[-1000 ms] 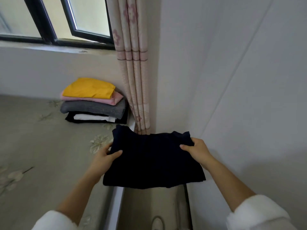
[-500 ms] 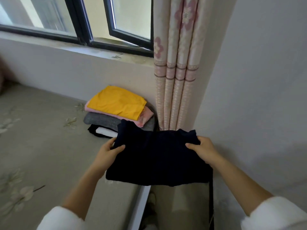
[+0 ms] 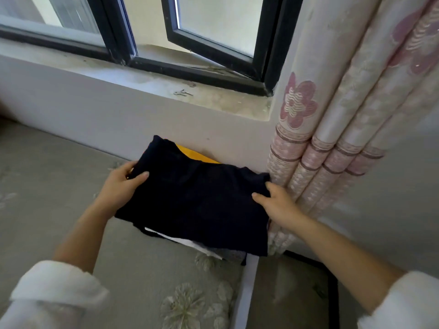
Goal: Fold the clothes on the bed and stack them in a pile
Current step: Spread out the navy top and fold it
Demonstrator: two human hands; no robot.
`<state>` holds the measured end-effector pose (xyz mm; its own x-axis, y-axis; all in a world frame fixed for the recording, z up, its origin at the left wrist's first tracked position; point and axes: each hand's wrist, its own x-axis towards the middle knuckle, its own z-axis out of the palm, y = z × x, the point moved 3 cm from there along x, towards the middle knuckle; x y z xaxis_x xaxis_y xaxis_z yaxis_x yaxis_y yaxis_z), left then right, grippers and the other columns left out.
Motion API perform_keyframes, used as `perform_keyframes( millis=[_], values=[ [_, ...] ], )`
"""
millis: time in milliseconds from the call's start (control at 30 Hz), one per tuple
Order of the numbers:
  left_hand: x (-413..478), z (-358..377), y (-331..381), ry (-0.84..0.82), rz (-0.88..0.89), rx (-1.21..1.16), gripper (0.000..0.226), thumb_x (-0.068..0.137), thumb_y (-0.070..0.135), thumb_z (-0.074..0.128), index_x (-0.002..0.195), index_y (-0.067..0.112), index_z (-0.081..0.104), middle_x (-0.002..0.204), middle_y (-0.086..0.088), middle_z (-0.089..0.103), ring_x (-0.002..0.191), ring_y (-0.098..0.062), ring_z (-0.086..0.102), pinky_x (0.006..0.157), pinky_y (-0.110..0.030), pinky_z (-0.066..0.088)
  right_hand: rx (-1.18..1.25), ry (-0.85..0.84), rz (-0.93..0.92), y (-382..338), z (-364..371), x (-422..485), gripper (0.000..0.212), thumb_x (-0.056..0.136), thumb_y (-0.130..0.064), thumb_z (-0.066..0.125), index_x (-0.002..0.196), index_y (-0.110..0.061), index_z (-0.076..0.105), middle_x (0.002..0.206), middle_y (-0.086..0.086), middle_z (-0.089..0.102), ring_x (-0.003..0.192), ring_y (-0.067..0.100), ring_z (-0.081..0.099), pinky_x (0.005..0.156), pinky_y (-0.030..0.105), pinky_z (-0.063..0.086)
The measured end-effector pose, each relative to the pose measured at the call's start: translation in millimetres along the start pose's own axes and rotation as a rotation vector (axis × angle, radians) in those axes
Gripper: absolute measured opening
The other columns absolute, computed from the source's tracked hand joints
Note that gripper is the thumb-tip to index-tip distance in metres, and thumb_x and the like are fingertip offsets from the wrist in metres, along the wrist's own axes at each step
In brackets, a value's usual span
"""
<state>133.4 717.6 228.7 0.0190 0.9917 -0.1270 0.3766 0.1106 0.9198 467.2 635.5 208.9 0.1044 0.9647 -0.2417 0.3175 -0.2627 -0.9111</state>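
Observation:
A folded dark navy garment (image 3: 199,198) lies over the pile of folded clothes in the bed's far right corner and hides most of it. A strip of the yellow top (image 3: 197,156) shows behind it, and white and black cloth (image 3: 187,242) peeks out below its near edge. My left hand (image 3: 121,188) grips the garment's left edge, thumb on top. Its right edge is held by my right hand (image 3: 276,201), thumb on top and fingers beneath. Whether the garment rests fully on the pile I cannot tell.
The grey floral bed sheet (image 3: 59,198) stretches left and toward me. A wall and window sill (image 3: 180,91) stand just behind the pile. A pink flowered curtain (image 3: 332,148) hangs at its right. A gap and floor (image 3: 285,293) lie past the bed's right edge.
Both hands carried the navy garment forward and left from the bed's edge over the pile, covering the yellow, pink and grey clothes. The view moved closer to the window.

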Motion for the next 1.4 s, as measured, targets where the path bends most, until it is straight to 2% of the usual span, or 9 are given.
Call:
perform_keyframes(
  millis=[333,467,567,667,800,1100,1167,1233,1400],
  values=[
    [152.4,-30.5,-34.0,0.252,-0.063,0.154,0.030,0.087,0.021,0.068,0.117,0.013,0.064,0.109,-0.015,0.067,0.096,-0.026,0.064,0.090,-0.040,0.050,0.158,0.105,0.216,8.3,46.4,118.3,0.030,0.098,-0.016,0.051,0.128,-0.016,0.054,0.119,0.000,0.061,0.103,0.019,0.059,0.089,0.034,0.050],
    [161.2,-2.6,-74.5,0.311,-0.198,0.633,0.048,0.093,0.021,0.055,0.138,0.006,0.046,0.134,-0.029,0.049,0.125,-0.042,0.044,0.105,-0.049,0.034,-0.157,0.058,0.400,36.7,57.4,128.8,0.034,0.095,-0.013,0.054,0.126,-0.006,0.041,0.125,0.013,0.054,0.110,0.028,0.055,0.091,0.038,0.049],
    [146.5,40.2,-83.8,0.271,-0.058,0.755,0.049,0.098,0.031,0.045,0.144,0.018,0.038,0.154,-0.017,0.025,0.143,-0.033,0.016,0.114,-0.058,0.008,-0.688,0.129,0.107,35.5,67.0,128.6,0.052,0.091,-0.019,0.056,0.136,-0.006,0.034,0.137,0.012,0.041,0.125,0.029,0.042,0.100,0.039,0.041],
    [128.9,80.6,-95.2,0.154,-0.058,0.809,0.050,0.099,0.048,0.031,0.147,0.036,0.028,0.161,-0.006,0.007,0.147,-0.029,-0.005,0.112,-0.060,-0.004,-0.715,-0.079,-0.209,27.7,94.3,126.5,0.060,0.095,-0.033,0.049,0.149,-0.020,0.025,0.154,0.002,0.022,0.141,0.022,0.021,0.111,0.038,0.025],
    [117.0,97.8,-123.2,0.050,-0.201,0.818,0.058,0.096,0.059,0.018,0.150,0.042,0.007,0.161,-0.006,-0.006,0.145,-0.031,-0.018,0.112,-0.058,-0.012,-0.825,-0.480,-0.118,49.6,120.0,120.1,0.058,0.101,-0.043,0.035,0.153,-0.034,0.010,0.162,-0.004,-0.003,0.148,0.019,-0.001,0.118,0.039,0.014],
    [99.6,86.1,-136.7,0.014,-0.173,0.754,0.056,0.097,0.057,0.021,0.149,0.046,0.004,0.161,0.002,-0.007,0.145,-0.022,-0.020,0.113,-0.050,-0.014,-1.071,-0.450,-0.357,45.0,116.6,94.5,0.047,0.092,-0.036,0.049,0.129,-0.008,0.048,0.142,0.011,0.041,0.116,0.028,0.047,0.093,0.040,0.044],
    [98.4,83.1,-130.3,0.026,-0.150,0.744,0.055,0.099,0.053,0.024,0.150,0.042,0.007,0.161,0.000,-0.004,0.146,-0.022,-0.018,0.114,-0.050,-0.012,-1.079,-0.288,-0.522,25.8,115.2,95.0,0.017,0.083,-0.022,0.061,0.086,-0.006,0.065,0.104,0.013,0.066,0.082,0.022,0.062,0.070,0.033,0.050],
    [94.5,81.6,-120.2,0.081,-0.138,0.708,0.055,0.100,0.050,0.025,0.151,0.038,0.011,0.161,-0.002,-0.001,0.146,-0.022,-0.016,0.114,-0.050,-0.013,-0.951,-0.141,-0.666,5.4,112.0,91.8,0.023,0.066,-0.016,0.071,0.052,-0.012,0.052,0.055,0.001,0.053,0.048,0.015,0.049,0.049,0.026,0.039],
    [69.6,88.4,-117.5,0.032,-0.203,0.775,0.056,0.100,0.049,0.024,0.152,0.034,0.011,0.161,-0.003,-0.001,0.147,-0.023,-0.014,0.114,-0.051,-0.010,-1.100,-0.388,-0.645,20.9,124.6,77.0,0.014,0.081,-0.025,0.062,0.086,-0.012,0.061,0.088,0.004,0.057,0.083,0.019,0.054,0.069,0.033,0.041]
  ],
)
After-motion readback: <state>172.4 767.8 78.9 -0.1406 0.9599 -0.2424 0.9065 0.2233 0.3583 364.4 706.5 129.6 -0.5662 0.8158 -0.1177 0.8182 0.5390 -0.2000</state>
